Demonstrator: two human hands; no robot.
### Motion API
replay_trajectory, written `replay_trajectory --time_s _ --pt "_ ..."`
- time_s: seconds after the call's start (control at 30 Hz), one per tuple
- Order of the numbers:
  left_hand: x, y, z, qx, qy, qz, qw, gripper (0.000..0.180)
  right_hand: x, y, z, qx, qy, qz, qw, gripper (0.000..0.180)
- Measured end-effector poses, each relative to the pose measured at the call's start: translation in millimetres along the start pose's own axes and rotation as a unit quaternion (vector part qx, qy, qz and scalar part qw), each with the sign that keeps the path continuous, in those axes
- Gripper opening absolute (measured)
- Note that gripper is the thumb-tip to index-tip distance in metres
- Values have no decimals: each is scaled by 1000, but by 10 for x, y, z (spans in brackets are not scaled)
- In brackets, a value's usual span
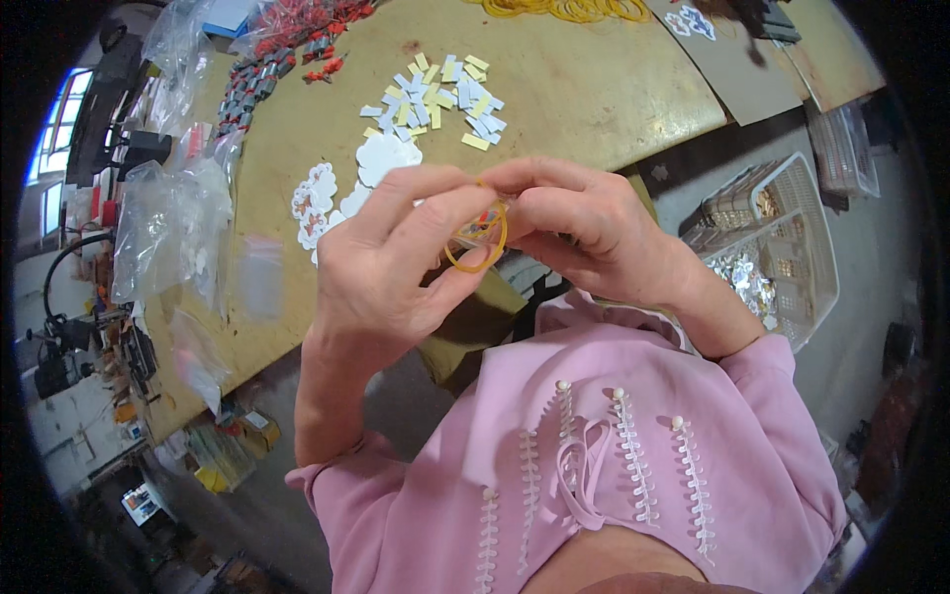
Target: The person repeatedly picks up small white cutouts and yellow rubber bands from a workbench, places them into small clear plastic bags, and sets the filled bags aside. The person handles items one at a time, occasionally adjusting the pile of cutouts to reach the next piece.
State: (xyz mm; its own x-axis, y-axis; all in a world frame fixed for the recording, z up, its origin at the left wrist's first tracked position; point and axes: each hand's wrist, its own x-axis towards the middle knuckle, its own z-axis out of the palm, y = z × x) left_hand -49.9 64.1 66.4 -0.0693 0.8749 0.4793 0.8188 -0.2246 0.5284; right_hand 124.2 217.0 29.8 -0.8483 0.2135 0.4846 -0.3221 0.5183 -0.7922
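Note:
Above the near edge of the table, my left hand [391, 247] and my right hand [589, 218] meet with fingers closed. Between them is a small clear plastic bag [481, 228] with colourful contents, mostly covered by my fingers. My left thumb and fingers hold this bag. A yellow rubber band [504, 241] hangs in a loop around it, and the fingertips of my right hand pinch the band at its upper side. Just beyond my left hand lie white scalloped paper cutouts [388, 156] and a stack of printed cutouts [315, 203].
Small white and yellow rectangular pieces [435, 97] are scattered on the table [584, 99]. Yellow rubber bands [569, 8] lie at the far edge, with grey and red parts [259, 84] at far left. Clear bags [163, 228] line the left edge. White plastic baskets [819, 247] stand right.

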Motion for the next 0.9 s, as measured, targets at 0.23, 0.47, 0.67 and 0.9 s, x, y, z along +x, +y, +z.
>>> replay_trajectory --time_s 0.23,0.47,0.67,0.9 --pt "-79 -81 -116 -44 44 -35 997 36 82 74 -8 55 -5 14 998 22" --pt "-76 37 -30 -221 122 -214 944 18 65 90 12 44 -36 34 998 21" --pt "-97 33 -45 -6 96 -145 985 46 75 94 8 41 -32 30 998 20" --pt "-187 -106 53 104 54 40 992 50 107 77 4 53 -24 40 997 15"
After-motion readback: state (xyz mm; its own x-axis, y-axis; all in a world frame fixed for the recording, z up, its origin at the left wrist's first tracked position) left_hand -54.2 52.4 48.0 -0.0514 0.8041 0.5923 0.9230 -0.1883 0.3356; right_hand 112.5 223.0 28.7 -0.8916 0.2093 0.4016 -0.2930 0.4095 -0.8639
